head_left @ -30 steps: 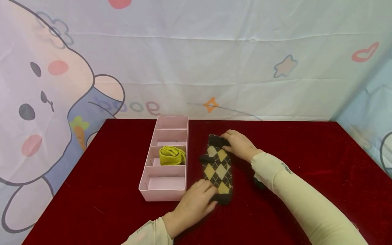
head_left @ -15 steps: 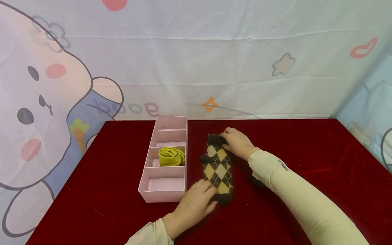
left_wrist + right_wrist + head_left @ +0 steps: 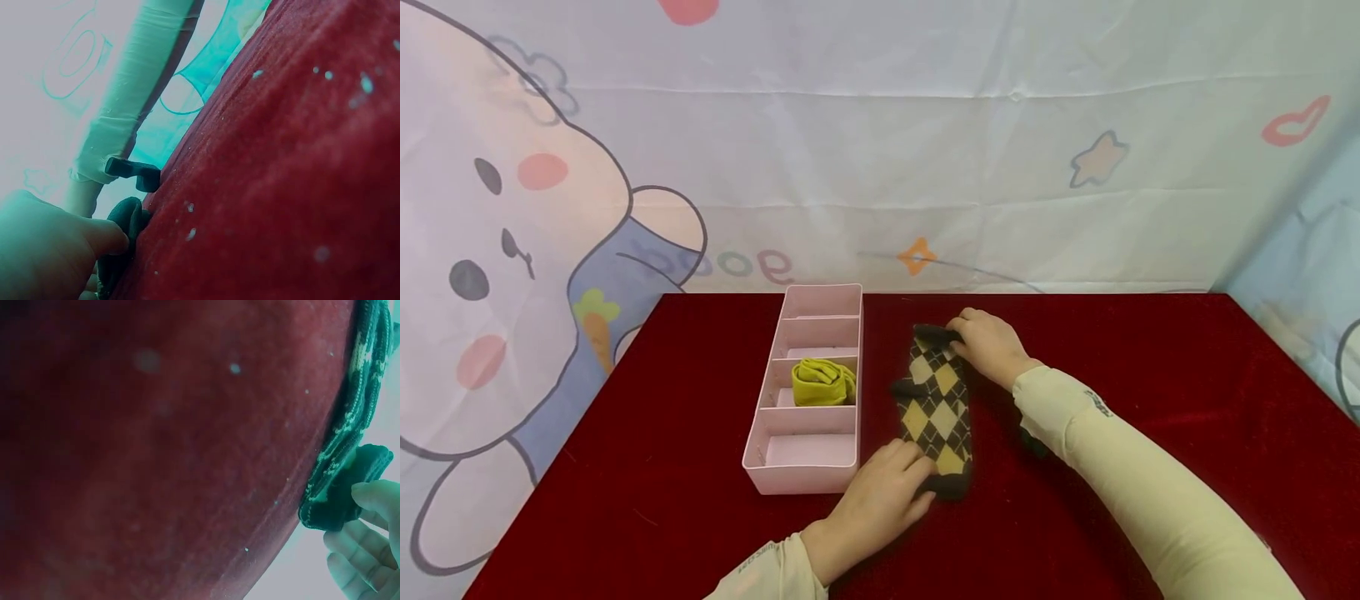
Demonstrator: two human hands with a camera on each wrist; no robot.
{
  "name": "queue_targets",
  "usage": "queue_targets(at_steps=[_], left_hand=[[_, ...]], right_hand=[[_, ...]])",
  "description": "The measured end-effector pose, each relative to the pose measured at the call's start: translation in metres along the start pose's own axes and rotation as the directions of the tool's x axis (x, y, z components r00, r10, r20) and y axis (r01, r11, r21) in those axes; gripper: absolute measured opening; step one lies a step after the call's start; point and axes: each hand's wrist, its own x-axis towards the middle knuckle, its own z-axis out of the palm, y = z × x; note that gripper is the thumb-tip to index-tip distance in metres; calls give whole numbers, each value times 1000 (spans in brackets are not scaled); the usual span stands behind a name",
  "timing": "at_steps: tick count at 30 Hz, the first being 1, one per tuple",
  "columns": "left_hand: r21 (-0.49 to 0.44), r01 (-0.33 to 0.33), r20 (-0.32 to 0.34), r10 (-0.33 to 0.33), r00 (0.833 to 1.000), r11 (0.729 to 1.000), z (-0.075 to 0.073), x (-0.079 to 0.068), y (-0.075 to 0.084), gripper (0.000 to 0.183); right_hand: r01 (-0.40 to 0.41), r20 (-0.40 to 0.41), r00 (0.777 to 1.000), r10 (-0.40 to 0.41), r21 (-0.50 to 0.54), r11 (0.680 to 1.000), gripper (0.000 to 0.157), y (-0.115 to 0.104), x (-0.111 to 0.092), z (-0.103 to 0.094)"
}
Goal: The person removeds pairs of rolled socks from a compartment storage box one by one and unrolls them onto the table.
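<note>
An argyle sock (image 3: 936,417), dark with yellow and cream diamonds, lies lengthwise on the red cloth, its dark heel sticking out on the left. My right hand (image 3: 992,346) pinches the dark far end between thumb and fingers. In the right wrist view that dark band (image 3: 350,490) is bent up over the layered knit, the thumb on top. At the near end, my left hand (image 3: 880,492) holds the dark edge. The left wrist view shows its thumb pressed on the dark fabric (image 3: 122,219); its other fingers are mostly hidden.
Left of the sock stands a pink divided box (image 3: 801,481), close to the left hand. A rolled yellow-green cloth (image 3: 822,383) sits in one of its compartments. Under the right sleeve shows a small dark object (image 3: 1033,443). A printed curtain (image 3: 880,167) hangs behind the table.
The dark far end of the sock has been raised and bent over by my right hand, which has shifted slightly. My left hand stays at the near end.
</note>
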Motion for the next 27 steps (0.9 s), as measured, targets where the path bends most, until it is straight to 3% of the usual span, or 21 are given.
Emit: queue_targets(at_steps=[9,27], left_hand=[[22,-8,-13,8,1000,1000,-2,0,1,20],[17,3,-20,-3,1000,1000,3,-1,-2,19]], right_hand=[[-37,-39,998,39,53,998,20,1,10,-7],[-132,14,991,132,55,990,23,11,33,2]])
